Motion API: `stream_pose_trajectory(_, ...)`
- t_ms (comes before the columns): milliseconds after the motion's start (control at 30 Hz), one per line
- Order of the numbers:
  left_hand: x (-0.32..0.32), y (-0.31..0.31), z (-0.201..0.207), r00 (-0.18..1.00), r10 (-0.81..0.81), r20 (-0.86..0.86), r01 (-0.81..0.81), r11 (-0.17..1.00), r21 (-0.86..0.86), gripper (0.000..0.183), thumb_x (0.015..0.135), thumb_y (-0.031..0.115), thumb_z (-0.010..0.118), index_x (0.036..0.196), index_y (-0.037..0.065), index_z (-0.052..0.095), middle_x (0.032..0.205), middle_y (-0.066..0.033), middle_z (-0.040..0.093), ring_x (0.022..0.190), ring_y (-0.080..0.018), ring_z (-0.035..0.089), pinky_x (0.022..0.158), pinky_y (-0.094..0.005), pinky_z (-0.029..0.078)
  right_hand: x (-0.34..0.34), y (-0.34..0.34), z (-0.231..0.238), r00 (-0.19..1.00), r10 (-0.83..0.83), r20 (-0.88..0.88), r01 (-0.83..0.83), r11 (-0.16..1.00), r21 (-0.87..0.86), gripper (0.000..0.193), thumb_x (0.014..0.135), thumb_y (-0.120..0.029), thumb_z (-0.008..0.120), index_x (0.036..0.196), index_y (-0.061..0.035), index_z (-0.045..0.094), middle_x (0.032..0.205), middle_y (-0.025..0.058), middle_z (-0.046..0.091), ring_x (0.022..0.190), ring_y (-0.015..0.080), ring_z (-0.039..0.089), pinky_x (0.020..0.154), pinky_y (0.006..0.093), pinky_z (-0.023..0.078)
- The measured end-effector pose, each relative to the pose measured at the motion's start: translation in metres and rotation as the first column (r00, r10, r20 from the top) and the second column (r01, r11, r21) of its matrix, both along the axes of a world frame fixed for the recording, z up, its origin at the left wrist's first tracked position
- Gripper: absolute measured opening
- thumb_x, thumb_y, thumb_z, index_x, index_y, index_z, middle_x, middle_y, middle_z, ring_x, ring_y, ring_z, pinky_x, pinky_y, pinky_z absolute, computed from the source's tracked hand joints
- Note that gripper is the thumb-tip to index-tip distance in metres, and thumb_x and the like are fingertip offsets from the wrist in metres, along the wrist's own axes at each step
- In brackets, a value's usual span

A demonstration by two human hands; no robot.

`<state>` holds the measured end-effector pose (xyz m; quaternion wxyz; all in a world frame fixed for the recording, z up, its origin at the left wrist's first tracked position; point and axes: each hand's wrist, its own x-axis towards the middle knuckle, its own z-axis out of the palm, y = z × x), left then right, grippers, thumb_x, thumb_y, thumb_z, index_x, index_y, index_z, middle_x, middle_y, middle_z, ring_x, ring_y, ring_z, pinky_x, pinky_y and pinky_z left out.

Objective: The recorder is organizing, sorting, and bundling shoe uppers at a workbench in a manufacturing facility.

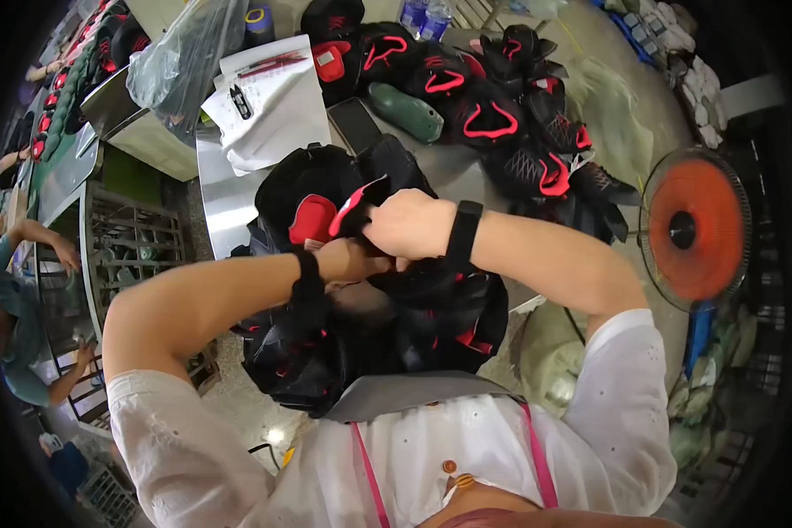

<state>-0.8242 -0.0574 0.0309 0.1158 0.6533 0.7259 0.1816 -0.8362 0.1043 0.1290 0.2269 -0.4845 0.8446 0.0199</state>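
In front of my chest is a black shoe upper (pixel 377 195) with a red inner edge. My right hand (pixel 411 226) is closed round it from above, its fingers curled under and mostly hidden. Just below and to the left, my left hand (pixel 348 260) is closed on the same upper, its fingertips meeting the right hand's. A red tongue-shaped patch (pixel 312 220) shows beside them on other black uppers. More black uppers with red spots (pixel 453 312) lie heaped under my forearms, over my lap.
A pile of black and red uppers (pixel 488 121) covers the table's right part. Beyond my hands lie a phone (pixel 355 125), a green oblong case (pixel 406 113) and white papers (pixel 277 97) with pens. An orange fan (pixel 695 231) stands at right. People work at left.
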Motion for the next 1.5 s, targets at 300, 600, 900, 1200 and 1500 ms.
stream_pose_trajectory(300, 0.063, -0.023, 0.052, -0.307, 0.26, 0.916, -0.766, 0.504, -0.399, 0.021, 0.082, 0.006, 0.051, 0.062, 0.004, 0.047, 0.065, 0.0011, 0.04, 0.054, -0.0067, 0.035, 0.051, -0.0229, 0.026, -0.022, 0.011, 0.007, 0.937, -0.09, 0.338, 0.007, 0.971, 0.239, 0.072, 0.055, -0.047, 0.074, 0.115, -0.0127, 0.054, 0.104, 0.0111, 0.06, 0.1, 0.0286, 0.056, 0.082, 0.038, 0.044)
stream_pose_trajectory(600, 0.091, -0.039, 0.052, -0.15, 0.06, 0.987, -0.874, 0.46, -0.16, 0.031, 0.089, 0.014, 0.049, 0.059, 0.005, 0.045, 0.067, 0.0019, 0.034, 0.051, -0.0056, 0.03, 0.048, -0.0189, 0.023, -0.008, 0.017, 0.013, 0.926, -0.072, 0.371, 0.106, 0.992, -0.072, 0.065, 0.058, -0.035, 0.075, 0.116, -0.0142, 0.054, 0.105, 0.0111, 0.06, 0.097, 0.0289, 0.057, 0.08, 0.036, 0.045)
stream_pose_trajectory(900, 0.101, -0.039, 0.049, 0.088, 0.319, 0.943, -0.818, 0.563, -0.114, 0.02, 0.09, 0.013, 0.048, 0.075, 0.001, 0.054, 0.094, -0.0021, 0.043, 0.053, -0.0048, 0.04, 0.047, -0.018, 0.033, 0.002, -0.014, -0.025, 0.934, 0.002, 0.358, 0.119, 0.941, -0.316, 0.038, 0.069, -0.027, 0.063, 0.099, -0.0052, 0.061, 0.077, 0.0155, 0.061, 0.074, 0.0315, 0.058, 0.065, 0.036, 0.046)
stream_pose_trajectory(1200, 0.094, -0.035, 0.072, 0.348, 0.54, 0.766, -0.859, 0.511, 0.03, 0.013, 0.085, 0.001, 0.049, 0.073, -0.002, 0.054, 0.108, -0.0146, 0.048, 0.048, -0.008, 0.051, 0.049, -0.0221, 0.042, 0.0, -0.028, -0.033, 0.624, -0.284, 0.728, 0.391, 0.92, 0.023, 0.026, 0.078, -0.022, 0.06, 0.093, -0.0011, 0.062, 0.081, 0.011, 0.064, 0.071, 0.0179, 0.058, 0.062, 0.0316, 0.044)
stream_pose_trajectory(1500, 0.083, -0.036, 0.066, 0.368, 0.559, 0.743, -0.857, 0.513, 0.038, 0.008, 0.084, 0.002, 0.051, 0.079, -0.002, 0.056, 0.103, -0.0146, 0.05, 0.046, -0.0096, 0.051, 0.048, -0.0229, 0.043, 0.016, -0.02, -0.031, 0.782, -0.36, 0.508, 0.485, 0.865, -0.133, 0.023, 0.077, -0.022, 0.059, 0.072, -0.0003, 0.063, 0.066, 0.0109, 0.061, 0.061, 0.0196, 0.058, 0.057, 0.0325, 0.043)
